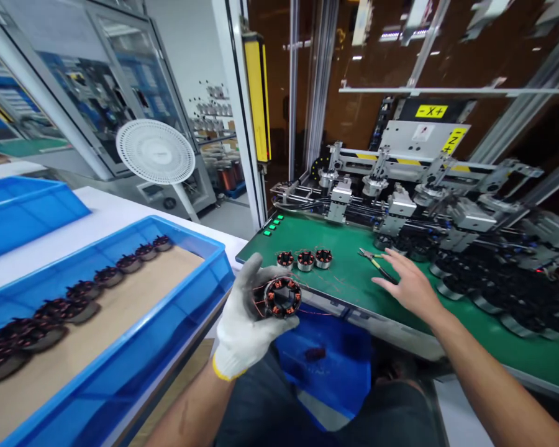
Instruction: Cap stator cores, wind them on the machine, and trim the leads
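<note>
A white glove with a yellow cuff covers my left hand (245, 329), which grips a motor stator (283, 297) wound with copper wire. Loose copper ends trail from this stator to the right. Bare and with fingers spread, my right hand (410, 285) hovers over the green mat, beside a pair of side cutters (376, 264) with yellow-and-black handles. Its fingertips are close to the handles; I cannot tell whether they touch. Behind my left hand, three stators (305, 261) stand in a row on the mat.
Several stators line a blue tray (168, 310) at left. More dark stators (503, 292) crowd the green mat (345, 239) at right, under a winding machine (400, 205). A blue bin (326, 366) sits below the table edge. A white fan (156, 152) stands behind.
</note>
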Tool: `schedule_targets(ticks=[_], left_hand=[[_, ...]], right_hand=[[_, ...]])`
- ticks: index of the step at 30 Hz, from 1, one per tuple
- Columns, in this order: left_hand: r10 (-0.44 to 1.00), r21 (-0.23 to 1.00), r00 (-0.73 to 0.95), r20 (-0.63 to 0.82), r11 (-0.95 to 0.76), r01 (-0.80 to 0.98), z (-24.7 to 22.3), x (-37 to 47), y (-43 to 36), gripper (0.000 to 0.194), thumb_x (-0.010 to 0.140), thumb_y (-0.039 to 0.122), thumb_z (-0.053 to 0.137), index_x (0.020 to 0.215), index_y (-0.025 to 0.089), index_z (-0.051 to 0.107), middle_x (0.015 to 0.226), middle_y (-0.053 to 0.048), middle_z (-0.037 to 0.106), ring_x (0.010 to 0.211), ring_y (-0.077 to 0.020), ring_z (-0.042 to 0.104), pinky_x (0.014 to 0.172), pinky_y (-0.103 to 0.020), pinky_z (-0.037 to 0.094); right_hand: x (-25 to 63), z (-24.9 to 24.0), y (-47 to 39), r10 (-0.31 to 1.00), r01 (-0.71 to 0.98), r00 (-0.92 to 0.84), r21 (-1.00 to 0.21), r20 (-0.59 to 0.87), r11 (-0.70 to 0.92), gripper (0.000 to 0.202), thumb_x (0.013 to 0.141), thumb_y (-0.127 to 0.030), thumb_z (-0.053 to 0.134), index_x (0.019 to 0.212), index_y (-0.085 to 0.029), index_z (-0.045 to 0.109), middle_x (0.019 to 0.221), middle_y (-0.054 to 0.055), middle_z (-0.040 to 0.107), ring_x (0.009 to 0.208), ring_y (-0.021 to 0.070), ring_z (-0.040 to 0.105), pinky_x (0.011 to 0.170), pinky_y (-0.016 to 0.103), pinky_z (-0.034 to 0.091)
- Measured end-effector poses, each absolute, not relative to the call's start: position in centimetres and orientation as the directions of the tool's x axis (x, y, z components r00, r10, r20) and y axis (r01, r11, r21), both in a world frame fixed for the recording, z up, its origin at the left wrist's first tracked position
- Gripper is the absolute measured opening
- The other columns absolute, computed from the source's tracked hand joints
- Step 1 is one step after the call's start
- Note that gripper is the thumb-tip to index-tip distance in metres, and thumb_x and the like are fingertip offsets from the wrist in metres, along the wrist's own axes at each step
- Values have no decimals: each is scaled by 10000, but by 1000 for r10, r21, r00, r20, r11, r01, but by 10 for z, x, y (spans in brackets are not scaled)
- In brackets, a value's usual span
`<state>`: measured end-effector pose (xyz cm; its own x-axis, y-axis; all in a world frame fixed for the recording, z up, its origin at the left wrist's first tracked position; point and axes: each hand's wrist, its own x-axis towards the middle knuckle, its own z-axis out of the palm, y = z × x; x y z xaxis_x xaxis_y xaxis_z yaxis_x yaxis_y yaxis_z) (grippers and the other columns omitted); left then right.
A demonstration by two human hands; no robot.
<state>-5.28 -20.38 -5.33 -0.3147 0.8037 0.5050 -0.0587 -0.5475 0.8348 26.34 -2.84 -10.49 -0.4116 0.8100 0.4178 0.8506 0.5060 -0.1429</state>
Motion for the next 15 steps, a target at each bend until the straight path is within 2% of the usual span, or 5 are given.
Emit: schedule_targets(ticks=[2, 6, 8, 11, 15], left_hand=[[798, 827, -312, 516, -559, -60, -52, -56, -206, 963, 580, 65, 926, 1396, 406, 543, 1173, 3, 764, 1037, -175, 750, 901, -249, 623], [778, 826, -349, 523, -563, -17, -49, -62, -208, 956, 573, 60, 929, 1390, 386, 555, 1155, -4, 772, 1070, -182, 742, 916, -255, 617], [768, 821, -356, 533, -571, -3, -47, -64, -207, 950, 557, 56, 933, 1379, 359, 566, 1140, -15, 777, 1053, -191, 748, 904, -264, 623], [781, 827, -340, 523, -562, -20, -45, -64, -204, 946, 547, 27, 922, 1359, 367, 574, 1127, 2, 781, 998, -177, 760, 856, -247, 634], [811, 854, -350, 468, -517, -56, -43, -61, -201, 947, 548, -36, 879, 1336, 398, 582, 1121, 32, 783, 959, -162, 770, 799, -217, 642]], right_hand=[[275, -120, -3, 860, 894, -409, -56, 305, 445, 645, 896, -518, 626, 1380, -92, 599, 1515, 227, 516, 1383, 377, 525, 1121, 506, 480], [289, -137, 3, 876, 904, -416, 5, 243, 428, 657, 926, -593, 506, 1355, -111, 626, 1415, 254, 596, 1313, 457, 550, 985, 641, 510], [293, -139, 2, 867, 894, -441, 21, 231, 449, 658, 943, -603, 456, 1349, -115, 629, 1385, 240, 618, 1331, 437, 529, 1025, 631, 482], [293, -138, 8, 857, 882, -462, 22, 227, 470, 695, 944, -610, 451, 1402, -104, 584, 1478, 228, 542, 1373, 390, 490, 1109, 543, 442], [289, -136, 18, 884, 903, -417, -9, 210, 429, 691, 952, -629, 412, 1410, -139, 581, 1500, 219, 520, 1329, 420, 495, 1030, 588, 471]])
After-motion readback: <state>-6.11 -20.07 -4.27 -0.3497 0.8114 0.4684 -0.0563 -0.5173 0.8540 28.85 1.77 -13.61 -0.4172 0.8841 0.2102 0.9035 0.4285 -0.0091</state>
